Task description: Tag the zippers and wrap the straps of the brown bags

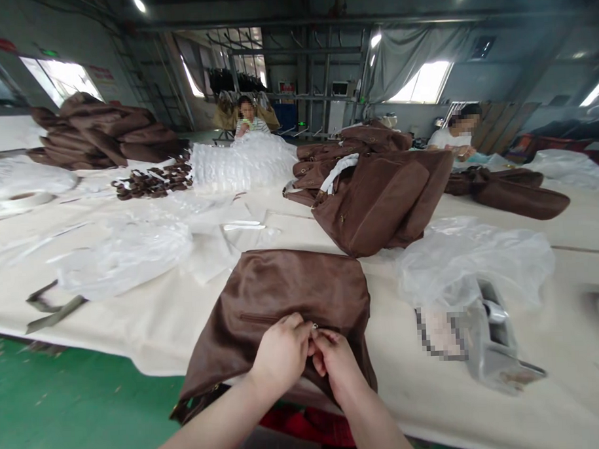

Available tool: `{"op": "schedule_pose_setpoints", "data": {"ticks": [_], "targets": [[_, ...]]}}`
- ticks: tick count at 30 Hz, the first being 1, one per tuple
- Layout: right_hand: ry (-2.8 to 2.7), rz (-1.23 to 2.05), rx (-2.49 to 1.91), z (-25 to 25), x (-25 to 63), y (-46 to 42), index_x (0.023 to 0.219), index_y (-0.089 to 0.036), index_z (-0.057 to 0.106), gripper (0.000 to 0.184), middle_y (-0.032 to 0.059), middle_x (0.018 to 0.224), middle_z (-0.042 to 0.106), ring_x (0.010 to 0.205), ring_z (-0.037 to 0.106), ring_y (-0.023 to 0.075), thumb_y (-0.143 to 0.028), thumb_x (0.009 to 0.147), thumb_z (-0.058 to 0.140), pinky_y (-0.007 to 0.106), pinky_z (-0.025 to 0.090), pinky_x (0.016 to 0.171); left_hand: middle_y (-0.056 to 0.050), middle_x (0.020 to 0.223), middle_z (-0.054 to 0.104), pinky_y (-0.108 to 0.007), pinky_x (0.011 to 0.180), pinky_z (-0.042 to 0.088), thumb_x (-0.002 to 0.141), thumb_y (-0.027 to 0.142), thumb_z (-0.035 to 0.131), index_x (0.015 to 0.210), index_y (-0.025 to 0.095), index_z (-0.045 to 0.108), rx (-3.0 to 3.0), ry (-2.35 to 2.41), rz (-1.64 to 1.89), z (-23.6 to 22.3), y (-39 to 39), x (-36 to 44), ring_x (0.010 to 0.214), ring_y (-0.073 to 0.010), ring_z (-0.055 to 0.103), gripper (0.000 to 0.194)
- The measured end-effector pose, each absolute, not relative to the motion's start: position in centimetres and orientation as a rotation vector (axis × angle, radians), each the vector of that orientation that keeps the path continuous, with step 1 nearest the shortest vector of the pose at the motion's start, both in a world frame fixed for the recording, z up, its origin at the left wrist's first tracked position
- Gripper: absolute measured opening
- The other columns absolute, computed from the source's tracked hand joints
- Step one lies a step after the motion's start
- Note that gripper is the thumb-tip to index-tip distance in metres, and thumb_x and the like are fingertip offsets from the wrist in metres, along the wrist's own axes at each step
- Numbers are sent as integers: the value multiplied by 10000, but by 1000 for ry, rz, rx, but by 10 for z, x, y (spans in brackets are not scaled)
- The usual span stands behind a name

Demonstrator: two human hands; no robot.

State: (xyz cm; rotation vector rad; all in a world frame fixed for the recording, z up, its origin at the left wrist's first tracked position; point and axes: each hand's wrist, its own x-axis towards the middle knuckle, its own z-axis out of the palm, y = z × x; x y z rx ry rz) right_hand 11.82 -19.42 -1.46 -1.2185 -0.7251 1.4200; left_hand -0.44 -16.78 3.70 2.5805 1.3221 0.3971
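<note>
A brown leather-like bag [296, 277] lies flat on the table in front of me, its near edge overhanging the table's front. Across its face runs a zipper [256, 318]. At the zipper's right end a small shiny zipper pull [315, 326] shows between my fingertips. My left hand [283, 349] is closed over the bag, its fingers curled, and what they grip is hidden. With thumb and index finger together, my right hand [335, 361] pinches at the zipper pull. The two hands almost touch.
More brown bags [377, 202] are heaped ahead on the right, and another pile [104, 133] stands far left. Clear plastic bags [128, 253] lie around. A tape dispenser [497, 329] sits at right. Two people [251, 121] are across the table [160, 334].
</note>
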Motion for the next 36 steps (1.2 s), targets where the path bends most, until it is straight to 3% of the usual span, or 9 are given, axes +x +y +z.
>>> {"op": "schedule_pose_setpoints", "data": {"ticks": [4, 11, 15, 20, 26, 28, 31, 34, 36], "targets": [[-719, 1420, -1212, -16, 119, -197, 576, -169, 548, 297, -29, 497, 538, 324, 361, 50, -421, 724, 602, 190, 221, 307, -116, 1063, 622, -370, 769, 550, 849, 64, 461, 1295, 104, 522, 2909, 1292, 152, 22, -181, -9, 931, -246, 596, 452], [-684, 1471, -1171, -18, 119, -201, 593, -161, 574, 397, -28, 422, 506, 298, 362, 63, -526, 737, 636, 188, 214, 294, -124, 1122, 609, -356, 809, 548, 876, 77, 401, 1345, 133, 465, 2977, 1167, 182, 8, -183, -21, 991, -236, 580, 477], [-728, 1408, -1252, -14, 119, -202, 558, -168, 549, 431, -34, 407, 491, 288, 348, 56, -551, 745, 617, 182, 222, 290, -90, 1040, 651, -312, 846, 511, 938, 163, 345, 1168, 175, 599, 2565, 1225, 475, 21, -178, -19, 933, -195, 619, 342], [-785, 1407, -1301, -16, 116, -198, 651, -169, 574, 417, -24, 490, 561, 291, 373, 53, -574, 747, 588, 175, 228, 282, -33, 722, 673, -226, 607, 449, 944, 245, 344, 792, 182, 655, 2092, 1320, 442, 34, -164, -12, 632, -145, 622, 352], [-1042, 1383, -1489, 0, 127, -208, 814, -179, 632, 405, -12, 526, 605, 296, 407, 75, -551, 850, 476, 183, 259, 297, -15, 778, 707, -216, 694, 449, 820, 157, 415, 794, 208, 686, 2098, 1244, 419, 33, -158, -8, 726, -154, 645, 277], [-1226, 1155, -1570, 15, 151, -222, 910, -203, 666, 353, 3, 612, 655, 386, 506, 102, -487, 896, 456, 199, 363, 372, -7, 787, 715, -215, 717, 461, 814, 193, 424, 804, 214, 683, 2073, 1211, 425, 25, -154, -11, 755, -161, 655, 260], [-1214, 472, -1712, 41, 216, -256, 989, -215, 679, 309, 47, 776, 700, 663, 638, 174, -422, 906, 465, 256, 489, 617, 4, 817, 734, -215, 744, 487, 827, 301, 455, 851, 236, 694, 2060, 1210, 491, 6, -145, -15, 792, -180, 676, 249], [-978, -174, -1914, 58, 302, -291, 951, -185, 678, 335, 109, 928, 701, 816, 641, 236, -443, 886, 474, 328, 477, 758, 20, 876, 752, -200, 773, 513, 803, 377, 506, 886, 264, 708, 2059, 1211, 583, -13, -139, -20, 835, -191, 696, 246], [-883, -360, -2118, 58, 356, -308, 952, -175, 685, 365, 142, 988, 690, 835, 634, 271, -463, 864, 478, 369, 460, 766, 29, 888, 757, -188, 778, 527, 787, 405, 531, 881, 273, 716, 2071, 1203, 652, -24, -137, -22, 844, -191, 706, 246]]}}
